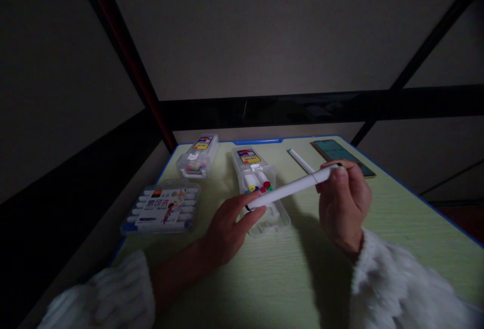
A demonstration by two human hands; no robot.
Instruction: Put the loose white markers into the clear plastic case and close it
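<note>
A white marker pen (291,191) with black ends is held tilted above the table, its right end higher. My left hand (227,225) pinches its lower left end between thumb and fingers. At the upper right end, my right hand (344,203) grips it near the black tip. Behind and below the marker lies a clear plastic case (251,160) with its lid open toward me; coloured marker ends show inside, partly hidden by the held marker. A second white marker (300,160) with a green end lies on the table beyond my right hand, which partly covers it.
A closed clear case (200,155) stands at the back left. Nearer on the left is a flat pack of white markers (162,207) with a printed label. A smartphone (340,152) lies at the back right. The pale green table (401,213) has a blue edge.
</note>
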